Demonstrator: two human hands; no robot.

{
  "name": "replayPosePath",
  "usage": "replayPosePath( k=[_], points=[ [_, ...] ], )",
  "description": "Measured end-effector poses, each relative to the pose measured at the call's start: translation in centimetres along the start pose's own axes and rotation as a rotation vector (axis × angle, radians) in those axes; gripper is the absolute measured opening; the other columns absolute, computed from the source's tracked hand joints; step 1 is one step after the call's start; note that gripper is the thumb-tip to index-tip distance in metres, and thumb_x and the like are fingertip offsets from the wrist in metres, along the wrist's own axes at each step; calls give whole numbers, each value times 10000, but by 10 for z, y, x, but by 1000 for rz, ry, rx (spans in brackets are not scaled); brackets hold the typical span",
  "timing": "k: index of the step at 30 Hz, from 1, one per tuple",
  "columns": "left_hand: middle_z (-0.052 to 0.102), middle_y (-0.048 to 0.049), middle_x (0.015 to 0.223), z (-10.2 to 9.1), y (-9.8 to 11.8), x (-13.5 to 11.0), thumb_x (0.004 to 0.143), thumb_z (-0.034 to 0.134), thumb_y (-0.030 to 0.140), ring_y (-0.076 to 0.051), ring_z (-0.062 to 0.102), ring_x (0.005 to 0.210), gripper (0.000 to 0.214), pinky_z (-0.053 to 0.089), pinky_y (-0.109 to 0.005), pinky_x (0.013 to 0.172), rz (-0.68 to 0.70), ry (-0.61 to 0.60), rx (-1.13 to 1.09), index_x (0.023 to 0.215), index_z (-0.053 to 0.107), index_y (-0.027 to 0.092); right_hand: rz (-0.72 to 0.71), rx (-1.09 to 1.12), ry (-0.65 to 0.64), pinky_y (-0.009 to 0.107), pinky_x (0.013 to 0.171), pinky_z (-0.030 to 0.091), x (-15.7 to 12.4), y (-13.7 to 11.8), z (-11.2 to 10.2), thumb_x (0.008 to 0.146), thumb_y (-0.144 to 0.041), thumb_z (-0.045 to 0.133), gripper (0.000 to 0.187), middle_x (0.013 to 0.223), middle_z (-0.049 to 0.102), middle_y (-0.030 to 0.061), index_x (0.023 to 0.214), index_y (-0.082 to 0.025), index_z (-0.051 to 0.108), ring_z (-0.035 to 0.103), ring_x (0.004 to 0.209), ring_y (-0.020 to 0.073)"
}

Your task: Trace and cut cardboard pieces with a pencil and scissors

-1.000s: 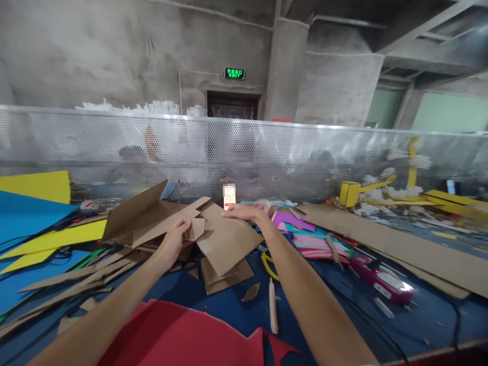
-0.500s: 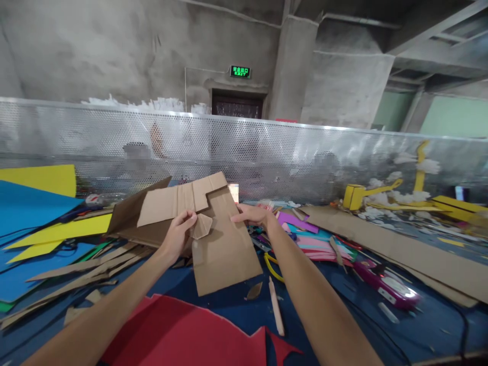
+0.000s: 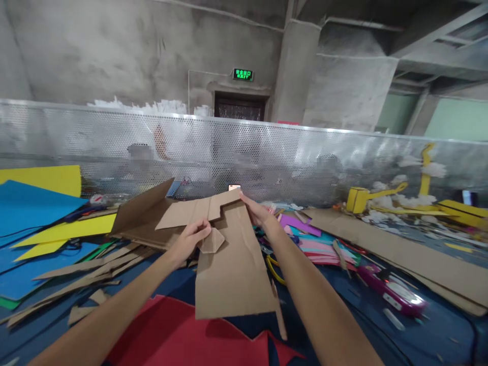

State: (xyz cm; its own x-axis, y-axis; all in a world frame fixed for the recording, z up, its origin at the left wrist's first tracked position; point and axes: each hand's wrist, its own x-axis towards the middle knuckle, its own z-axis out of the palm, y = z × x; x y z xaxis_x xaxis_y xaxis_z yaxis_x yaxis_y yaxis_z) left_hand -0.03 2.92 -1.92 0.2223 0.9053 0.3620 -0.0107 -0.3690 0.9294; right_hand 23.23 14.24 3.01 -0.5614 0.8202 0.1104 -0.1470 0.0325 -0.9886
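A flat brown rectangular cardboard sheet [image 3: 236, 284] is held between the hands over the middle of the dark blue work surface [image 3: 427, 335], its long axis pointed from the far edge towards the near edge, with most of its length lying nearer the near edge than either hand. Across its far end a brown notched cardboard strip [image 3: 186, 212] is laid crosswise, stretched out towards the left edge of the surface; whether strip and sheet are joined cannot be told. The far right corner of the sheet is reached most closely by the bare right hand [image 3: 257, 209], by whose thumb the right end of the strip is touched; its fingers are hidden, so how far they are closed cannot be told. By the bare left hand [image 3: 192, 236], placed at the sheet's left side, a small brown many-sided cardboard piece [image 3: 214, 242] is pinched between thumb and forefinger, the other fingers curled in. This piece is seen in front of the sheet, just beside the strip's notch. Towards the near edge of the surface, part of a large red flat sheet [image 3: 183, 335] is covered from view by the cardboard's near end
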Motion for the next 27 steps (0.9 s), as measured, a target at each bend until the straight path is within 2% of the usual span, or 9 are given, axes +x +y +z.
replayPosePath(
  k=[4, 10, 12, 14, 16, 18, 21, 25, 27],
  points=[
    [473, 40, 677, 2, -4, 1, 885, 556, 497, -110, 439, 593, 320, 321, -206, 537, 6, -36, 79, 830, 515, 184, -41, -6, 95, 386, 810, 559, 5, -6, 3, 755, -355, 699, 491, 982, 722, 47, 1205, -221, 554, 691, 845, 225],
    [518, 37, 694, -1, -7, 5, 939, 431, 521, -140, 509, 609, 329, 394, -226, 550, 108, 208, 353, 969, 526, 208, -32, -33, 185, 344, 661, 545, 7, -7, 0, 675, -176, 675, 886, 1087, 681, 19, 1451, -348, 283, 671, 756, 195],
    [536, 42, 663, -4, -5, 4, 945, 425, 502, -144, 543, 562, 323, 423, -240, 545, 124, 231, 450, 1031, 536, 211, -34, -37, 196, 350, 674, 539, 6, -9, 0, 688, -162, 664, 957, 1155, 659, 24, 1492, -383, 196, 672, 779, 196],
    [542, 58, 631, -7, -3, 4, 950, 417, 489, -129, 544, 467, 325, 438, -241, 515, 129, 220, 483, 1087, 525, 214, -40, -36, 192, 358, 712, 537, 6, -11, 0, 703, -160, 659, 968, 1207, 639, 18, 1503, -411, 175, 673, 823, 196],
    [565, 64, 648, -9, -3, 4, 951, 413, 486, -97, 515, 384, 323, 424, -218, 455, 127, 206, 445, 1100, 507, 215, -70, -41, 163, 354, 760, 530, 5, -13, -1, 708, -158, 661, 911, 1240, 626, 5, 1484, -416, 261, 665, 879, 191],
    [593, 50, 709, -11, -4, 6, 950, 408, 491, -67, 477, 340, 330, 372, -188, 374, 111, 220, 364, 1106, 495, 213, -115, -59, 124, 327, 798, 515, 4, -14, -2, 709, -159, 665, 767, 1244, 626, -5, 1406, -377, 432, 646, 932, 180],
    [602, 15, 796, -11, -3, 10, 946, 423, 464, -64, 506, 385, 362, 386, -174, 342, 118, 239, 250, 1182, 502, 201, -147, -88, 100, 289, 790, 494, 4, -14, -4, 713, -172, 664, 523, 1163, 657, 3, 1220, -292, 620, 625, 944, 175],
    [610, -17, 842, -10, -1, 13, 916, 510, 338, -100, 603, 543, 452, 547, -232, 503, 151, 253, 197, 1338, 471, 182, -136, -109, 99, 263, 723, 474, 5, -13, -3, 723, -195, 673, 400, 1045, 680, 4, 1117, -265, 679, 617, 877, 168],
    [608, -7, 780, -9, 0, 14, 906, 526, 276, -118, 621, 575, 522, 574, -263, 574, 130, 253, 231, 1410, 425, 183, -132, -117, 91, 254, 710, 469, 5, -12, -2, 725, -204, 682, 358, 1015, 682, 3, 1078, -256, 697, 613, 856, 163]
  ],
)
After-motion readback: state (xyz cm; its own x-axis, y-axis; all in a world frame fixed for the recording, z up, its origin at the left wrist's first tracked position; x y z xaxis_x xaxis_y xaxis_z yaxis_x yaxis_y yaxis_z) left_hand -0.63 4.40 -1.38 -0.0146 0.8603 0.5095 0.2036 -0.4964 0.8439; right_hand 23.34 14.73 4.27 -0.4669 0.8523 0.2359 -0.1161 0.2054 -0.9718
